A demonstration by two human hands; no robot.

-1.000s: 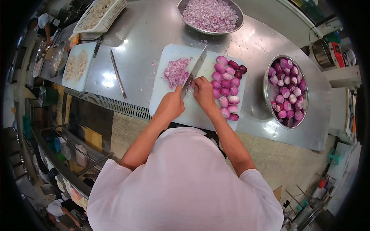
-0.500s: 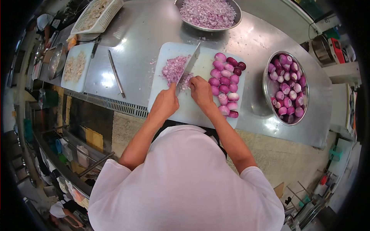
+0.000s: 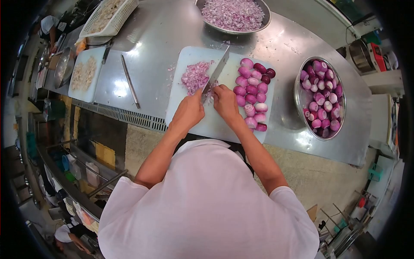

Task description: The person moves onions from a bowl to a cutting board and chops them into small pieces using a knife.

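My left hand point(image 3: 189, 111) is closed round the handle of a cleaver-like kitchen knife point(image 3: 219, 69), whose wide blade slants up and away to the right. Close against the blade's right side, my right hand point(image 3: 226, 102) has its fingers curled down on a piece of red onion, mostly hidden under them. Both hands are over a white cutting board point(image 3: 181, 64). A heap of chopped onion point(image 3: 195, 77) lies left of the blade. Peeled red onions point(image 3: 251, 90) stand in rows along the board's right side.
A metal bowl of chopped onion point(image 3: 233, 15) stands at the back; another metal bowl point(image 3: 297, 97) on the right holds peeled onions. To the left are a metal rod point(image 3: 129, 82), a second board point(image 3: 95, 93) with pale chopped pieces, and a white basket point(image 3: 122, 19).
The knife and my left hand have shifted slightly to the right, toward my right hand. My right hand has barely moved and keeps its curled grip.
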